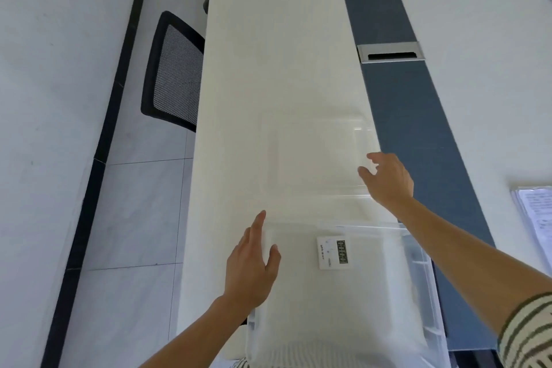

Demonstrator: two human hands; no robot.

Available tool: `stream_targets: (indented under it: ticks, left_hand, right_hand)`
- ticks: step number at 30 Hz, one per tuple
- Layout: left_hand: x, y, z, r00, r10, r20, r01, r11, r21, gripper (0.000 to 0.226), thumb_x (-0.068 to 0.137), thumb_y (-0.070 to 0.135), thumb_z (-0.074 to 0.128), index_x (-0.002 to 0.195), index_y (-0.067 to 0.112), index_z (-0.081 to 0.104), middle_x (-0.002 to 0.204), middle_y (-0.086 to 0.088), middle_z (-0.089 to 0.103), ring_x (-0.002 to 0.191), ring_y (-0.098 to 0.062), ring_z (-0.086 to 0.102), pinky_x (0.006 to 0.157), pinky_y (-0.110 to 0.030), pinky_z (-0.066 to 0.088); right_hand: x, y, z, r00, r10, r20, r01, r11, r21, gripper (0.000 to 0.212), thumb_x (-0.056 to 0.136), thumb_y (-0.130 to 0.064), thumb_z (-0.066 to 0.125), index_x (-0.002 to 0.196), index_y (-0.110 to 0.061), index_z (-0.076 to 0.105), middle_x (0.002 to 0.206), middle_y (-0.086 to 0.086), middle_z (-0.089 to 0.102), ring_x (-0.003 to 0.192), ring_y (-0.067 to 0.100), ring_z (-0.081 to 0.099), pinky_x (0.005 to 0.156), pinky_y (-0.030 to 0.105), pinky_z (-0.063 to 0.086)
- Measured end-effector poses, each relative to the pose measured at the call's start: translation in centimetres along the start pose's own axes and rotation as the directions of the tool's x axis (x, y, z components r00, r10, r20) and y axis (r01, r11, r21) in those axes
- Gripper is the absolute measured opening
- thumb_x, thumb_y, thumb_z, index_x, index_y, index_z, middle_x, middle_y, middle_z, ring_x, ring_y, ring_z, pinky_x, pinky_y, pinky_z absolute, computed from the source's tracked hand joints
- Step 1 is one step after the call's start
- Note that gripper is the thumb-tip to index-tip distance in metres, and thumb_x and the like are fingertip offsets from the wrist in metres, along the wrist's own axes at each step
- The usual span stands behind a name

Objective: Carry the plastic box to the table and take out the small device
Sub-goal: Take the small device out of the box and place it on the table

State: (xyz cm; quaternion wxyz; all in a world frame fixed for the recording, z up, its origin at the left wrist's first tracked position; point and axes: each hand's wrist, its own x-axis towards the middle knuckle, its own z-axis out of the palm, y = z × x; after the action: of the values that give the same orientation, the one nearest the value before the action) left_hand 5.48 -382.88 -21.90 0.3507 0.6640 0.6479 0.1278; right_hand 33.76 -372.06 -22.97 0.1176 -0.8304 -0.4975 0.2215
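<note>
With the clear plastic box (343, 293) already down on the white surface (283, 69) and its transparent lid (313, 152) lying flat just beyond it, the step in hand looks like finishing with the lid and going for the device. Right hand (388, 179) is at the lid's near right corner, fingers loosely spread, thumb touching the edge, gripping nothing firmly as far as I can tell. Left hand (254, 266) rests open against the box's far left corner, steadying it, holding nothing. Small white digital timer (334, 252) lies flat inside the box, between both hands, nearer the left. Best move: keep left bracing the wall, bring right back and down, pinch the timer by its edges.
</note>
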Motion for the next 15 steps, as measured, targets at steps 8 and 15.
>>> stream_targets:
  ticks: [8, 15]
  left_hand:
    - [-0.1, 0.3, 0.0, 1.000, -0.014, -0.002, 0.014, 1.000, 0.002, 0.066, 0.092, 0.026, 0.048, 0.148, 0.032, 0.013, 0.151, 0.005, 0.036, 0.127, -0.020, 0.049, 0.100, -0.034, 0.043]
    - [-0.4, 0.6, 0.0, 0.999, -0.043, 0.007, 0.043, 0.999, 0.005, 0.065, 0.093, 0.027, 0.046, 0.147, 0.036, 0.011, 0.146, 0.002, 0.044, 0.119, -0.023, 0.054, 0.097, -0.038, 0.047]
  right_hand:
    - [-15.3, 0.2, -0.3, 0.808, -0.589, -0.023, 0.590, 0.807, 0.019, 0.025, 0.078, -0.032, 0.067, 0.101, -0.023, 0.070, 0.094, -0.009, 0.068, 0.086, 0.011, 0.065, 0.061, 0.020, 0.053]
    - [-14.4, 3.3, 6.0, 0.833, -0.323, 0.449, 0.504, 0.778, -0.375, 0.076, 0.084, -0.023, 0.059, 0.150, -0.016, 0.020, 0.153, 0.006, 0.027, 0.138, 0.027, 0.027, 0.101, 0.038, 0.040]
